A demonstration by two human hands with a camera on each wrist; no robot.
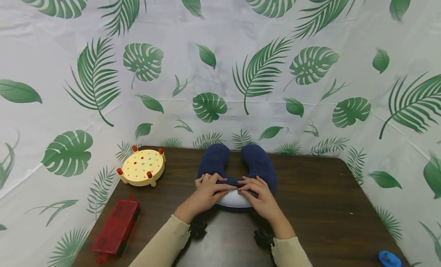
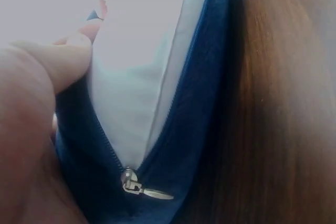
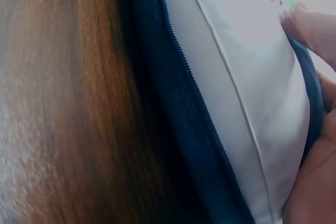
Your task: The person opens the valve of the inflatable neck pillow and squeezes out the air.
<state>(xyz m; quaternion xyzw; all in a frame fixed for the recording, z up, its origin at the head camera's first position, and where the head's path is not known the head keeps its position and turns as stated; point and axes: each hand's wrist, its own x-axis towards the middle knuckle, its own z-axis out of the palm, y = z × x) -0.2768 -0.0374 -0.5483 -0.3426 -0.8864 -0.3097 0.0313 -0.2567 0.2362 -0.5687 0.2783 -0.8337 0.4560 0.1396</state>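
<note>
The cover (image 1: 262, 161) is pinched by left hand (image 1: 210, 190) and right hand (image 1: 261, 195); if tugged sideways, the liner (image 2: 134, 87) could be snagged by the zip (image 2: 129, 177).

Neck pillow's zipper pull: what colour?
Silver-toned, metallic. The zipper pull shows best in the left wrist view.

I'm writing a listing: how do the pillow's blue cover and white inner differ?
The blue cover looks plush, the white inner smooth. The blue cover has zipper teeth, the white inner a seam. The blue cover wraps outside; the white inner lies within, partly exposed. Both look curved.
</note>
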